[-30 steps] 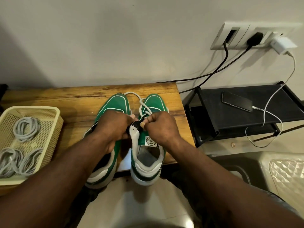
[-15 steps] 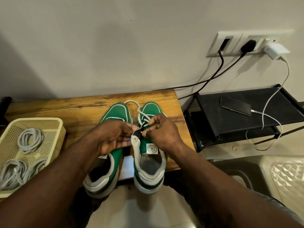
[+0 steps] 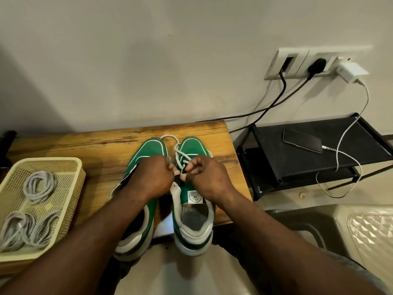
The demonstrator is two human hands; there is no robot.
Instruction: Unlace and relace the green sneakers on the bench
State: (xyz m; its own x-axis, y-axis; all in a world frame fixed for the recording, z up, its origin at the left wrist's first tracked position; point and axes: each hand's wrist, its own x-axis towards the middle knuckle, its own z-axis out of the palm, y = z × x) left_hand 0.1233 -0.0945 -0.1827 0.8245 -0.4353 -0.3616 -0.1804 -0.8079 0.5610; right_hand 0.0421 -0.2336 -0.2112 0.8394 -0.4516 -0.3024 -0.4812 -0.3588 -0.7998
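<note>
Two green sneakers with white soles stand side by side on the wooden bench [image 3: 89, 145], toes toward the wall. The left sneaker [image 3: 148, 150] is partly covered by my left forearm. The right sneaker [image 3: 192, 211] shows its green tongue with a white label. A white lace [image 3: 178, 154] runs loosely across its upper eyelets and loops toward the toes. My left hand [image 3: 152, 177] and my right hand [image 3: 207, 177] meet over the right sneaker's eyelets, both with curled fingers pinching the lace. The lace ends are hidden between my fingertips.
A yellow plastic basket [image 3: 12, 179] with several coiled grey laces sits at the bench's left end. Right of the bench stands a black rack [image 3: 297, 165] holding a phone [image 3: 302, 140] on a white charging cable. Black cables hang from the wall sockets [image 3: 306, 63].
Both hands have closed tighter over the right sneaker's eyelets and pulled slightly apart. The camera view has tilted up, so the sneakers sit lower in the frame.
</note>
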